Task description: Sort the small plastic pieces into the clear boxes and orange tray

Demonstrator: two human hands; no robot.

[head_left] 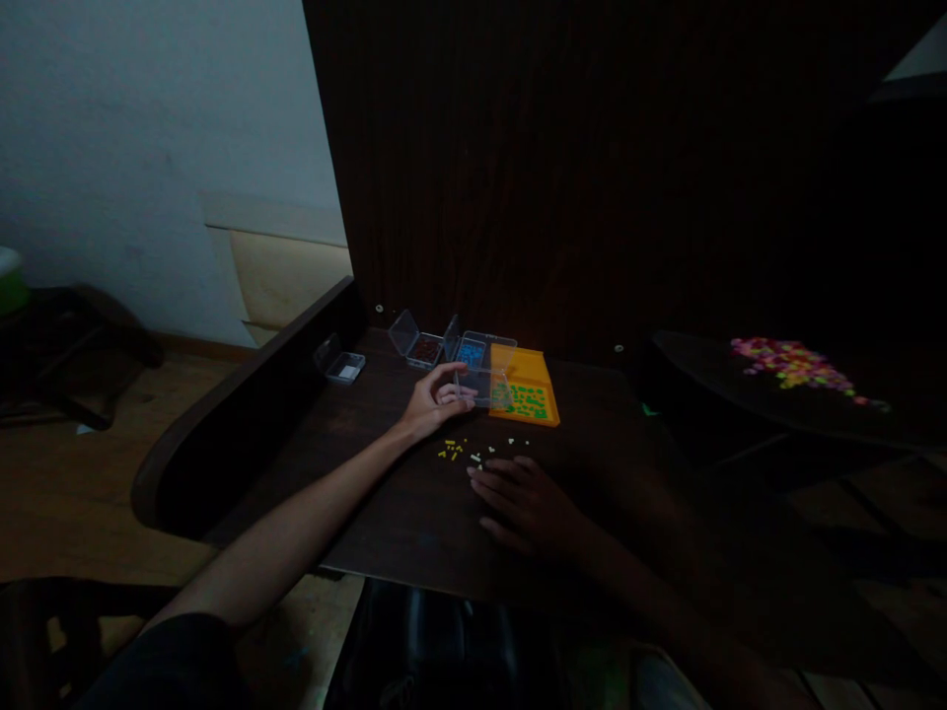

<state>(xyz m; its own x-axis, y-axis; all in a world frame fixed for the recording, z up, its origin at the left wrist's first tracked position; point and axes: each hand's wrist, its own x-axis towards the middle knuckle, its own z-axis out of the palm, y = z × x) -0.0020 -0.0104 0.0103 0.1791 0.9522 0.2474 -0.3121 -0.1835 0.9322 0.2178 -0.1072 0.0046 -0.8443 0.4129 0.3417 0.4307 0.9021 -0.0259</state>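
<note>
My left hand reaches across a dark wooden table and its fingers close on the edge of a clear plastic box. That box lies partly over an orange board dotted with green beads. My right hand rests flat on the table, fingers stretched out, empty. Just beyond its fingertips lie several tiny yellow and white beads. Behind the clear box stand an open case of blue beads and an open case of red beads.
A small clear box with white contents sits at the table's left rear, by a raised curved wooden rim. A dark wall panel stands behind. To the right, a round dark surface carries a heap of pink and yellow beads.
</note>
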